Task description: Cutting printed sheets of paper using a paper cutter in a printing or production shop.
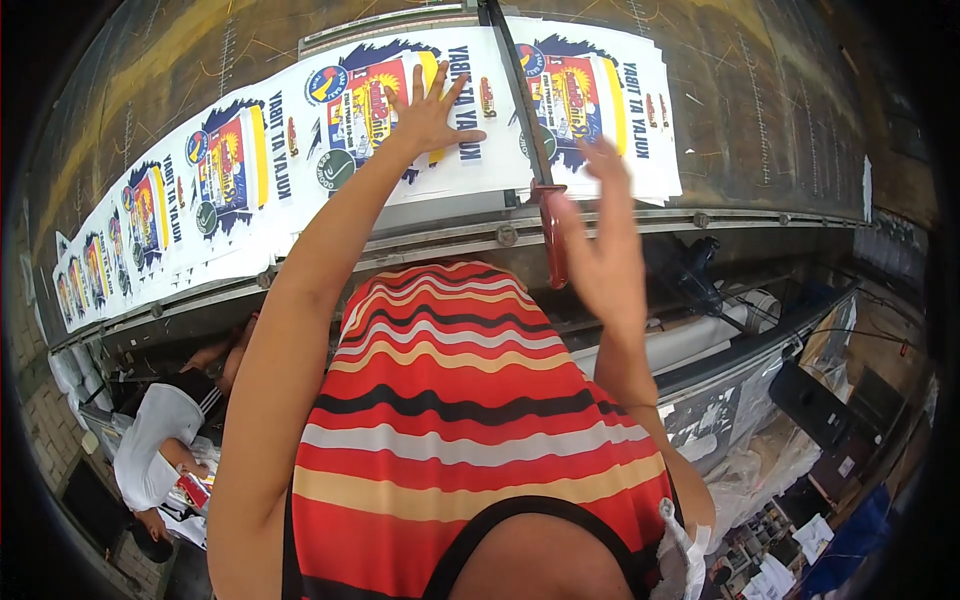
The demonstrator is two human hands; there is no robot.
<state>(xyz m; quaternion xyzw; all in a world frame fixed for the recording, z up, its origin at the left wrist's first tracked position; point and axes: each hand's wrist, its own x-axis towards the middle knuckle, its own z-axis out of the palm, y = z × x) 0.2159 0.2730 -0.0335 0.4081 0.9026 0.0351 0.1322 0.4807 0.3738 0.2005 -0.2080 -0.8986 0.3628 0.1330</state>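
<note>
We note the printed sheet strip (300, 140) lying flat along the worktable (760, 110), under the cutter arm (520, 110). Our left hand (428, 112) presses it, fingers spread; our right hand (600, 250) hovers open, empty, beside the red handle (553, 235). Risk: sheet skewing, or fingers near the blade.

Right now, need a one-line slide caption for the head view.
Left hand pressed flat on a printed sheet strip on the cutting table; right hand raised open beside the red-handled cutter arm.
</note>
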